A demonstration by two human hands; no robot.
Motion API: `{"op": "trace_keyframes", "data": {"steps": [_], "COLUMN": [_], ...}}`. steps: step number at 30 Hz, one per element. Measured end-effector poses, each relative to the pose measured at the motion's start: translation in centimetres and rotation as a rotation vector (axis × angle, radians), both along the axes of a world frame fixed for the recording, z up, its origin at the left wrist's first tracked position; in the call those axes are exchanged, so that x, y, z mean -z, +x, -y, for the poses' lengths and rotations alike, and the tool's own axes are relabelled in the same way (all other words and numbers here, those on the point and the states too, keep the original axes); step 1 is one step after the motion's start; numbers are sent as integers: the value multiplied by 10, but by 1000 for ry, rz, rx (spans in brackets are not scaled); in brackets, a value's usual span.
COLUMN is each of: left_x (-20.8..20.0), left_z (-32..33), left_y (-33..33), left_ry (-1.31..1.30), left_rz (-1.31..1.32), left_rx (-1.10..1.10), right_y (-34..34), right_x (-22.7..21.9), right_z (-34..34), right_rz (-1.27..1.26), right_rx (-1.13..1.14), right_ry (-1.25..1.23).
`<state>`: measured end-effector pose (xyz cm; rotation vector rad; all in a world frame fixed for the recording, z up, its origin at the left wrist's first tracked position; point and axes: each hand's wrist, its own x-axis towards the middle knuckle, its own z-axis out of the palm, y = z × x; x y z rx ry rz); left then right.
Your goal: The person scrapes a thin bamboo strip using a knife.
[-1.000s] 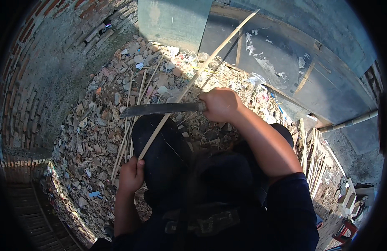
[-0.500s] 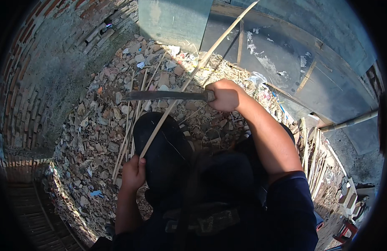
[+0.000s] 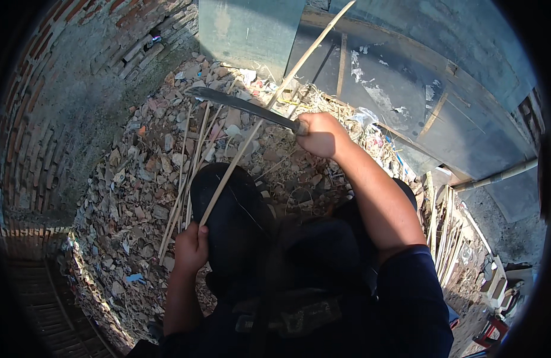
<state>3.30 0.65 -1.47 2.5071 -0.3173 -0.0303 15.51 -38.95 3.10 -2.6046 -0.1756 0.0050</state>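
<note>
My left hand (image 3: 191, 247) is closed around the near end of a long, pale bamboo strip (image 3: 235, 160). The strip slants across my dark-clad left knee and reaches up and right past the rubble, its far end in front of the dark panel. In my right hand (image 3: 321, 136) is the handle of a machete (image 3: 243, 105), fingers wrapped round it. Its dark blade points left with the tip tilted away from me. The blade crosses the strip a little beyond my knee; whether its edge touches the strip I cannot tell.
Several thin bamboo strips (image 3: 183, 188) lie on the stony rubble (image 3: 129, 179) left of my knee. Another bundle of strips (image 3: 447, 235) lies at the right. A brick wall (image 3: 67, 107) stands on the left, and blue-grey panels (image 3: 248, 33) close off the far side.
The machete's tip has swung up and away from me, so the blade now slopes. The bamboo strip's far end has shifted slightly left. My left hand has barely moved.
</note>
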Motion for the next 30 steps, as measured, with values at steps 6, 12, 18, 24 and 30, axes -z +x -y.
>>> {"op": "trace_keyframes", "data": {"steps": [6, 12, 18, 24, 30], "left_x": [-4, -19, -16, 9, 3], "left_z": [-1, -11, -18, -17, -19], "left_y": [-5, -31, -34, -33, -35], "left_ry": [19, -18, 76, 35, 75], "left_rz": [-4, -80, -82, -3, -55], "left_rx": [-19, -13, -52, -46, -63], "right_y": [-10, -14, -18, -4, -16], "right_x": [-7, -15, -25, -12, -17], "right_z": [-8, 13, -3, 2, -4], "right_rz": [-26, -6, -193, -131, -236], "right_rx": [-47, -101, -135, -161, 17], "right_ry": [-118, -169, -329, -218, -119]}}
